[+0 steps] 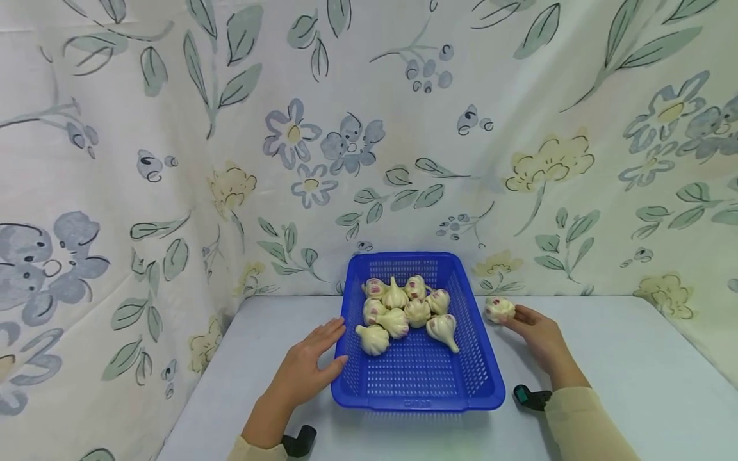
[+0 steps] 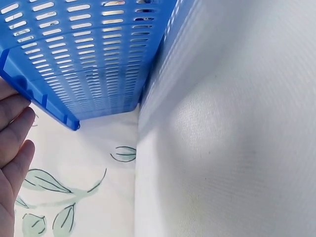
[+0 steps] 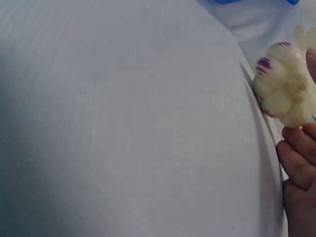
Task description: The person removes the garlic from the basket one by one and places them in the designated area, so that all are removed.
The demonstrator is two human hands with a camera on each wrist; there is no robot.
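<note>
Where the table meets the patterned cloth, right of centre in the head view, a single garlic bulb (image 1: 499, 310) sits just outside the upper right side of the blue basket (image 1: 418, 404). Its long axis is hard to read: the head view shows a rounded, purple-flecked side, and the right wrist view, at its right edge, mostly a lobed face.

Pinched at its right side, the bulb belongs to the right hand (image 1: 541, 338), thumb and fingertips closed narrowly on it; that hand reaches up and leftward from the lower right. So the bulb lies between the right hand and the basket's right wall, with the basket to its left.

Across the basket, the left hand (image 1: 307, 366) is much farther from the bulb, its fingers extended and spread from the thumb, touching the left rim. Within the basket, a cluster of garlic bulbs (image 1: 396, 324) fills the upper part, while the lower part shows bare mesh. Beyond, the white table (image 1: 646, 365) runs toward the lower right, backed by the floral cloth (image 1: 369, 96).
</note>
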